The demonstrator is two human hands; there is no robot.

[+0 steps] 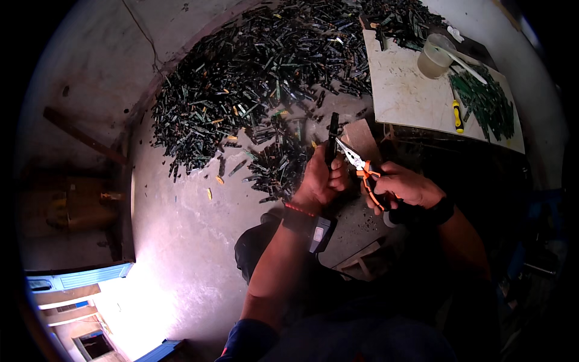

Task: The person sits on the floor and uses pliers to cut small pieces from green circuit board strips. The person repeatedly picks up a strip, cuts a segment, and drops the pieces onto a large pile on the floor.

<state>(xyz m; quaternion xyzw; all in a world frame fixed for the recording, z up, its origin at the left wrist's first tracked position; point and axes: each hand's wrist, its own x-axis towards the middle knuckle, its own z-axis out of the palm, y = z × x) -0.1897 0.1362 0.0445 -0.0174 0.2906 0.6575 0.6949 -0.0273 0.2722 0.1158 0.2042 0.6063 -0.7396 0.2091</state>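
Note:
In my left hand (322,174) I hold a narrow black strip-like piece (333,131) upright, its lower end hidden by my fingers. My right hand (405,185) grips long-nose pliers (364,169) with orange and black handles. The pliers' bright metal jaws point up and left, their tip at or very near the black piece; whether they touch it I cannot tell. Just beyond the jaws a reddish brick or block (362,138) rests on the floor. Left of my left hand lies a small heap of similar dark pieces (280,169).
A large pile of dark strips (253,68) spreads over the concrete floor (181,244) against the wall. On a pale board (407,99) at right are a plastic tub of liquid (434,59), a yellow-handled tool (457,117) and green strips (486,102). Bright light enters at lower left.

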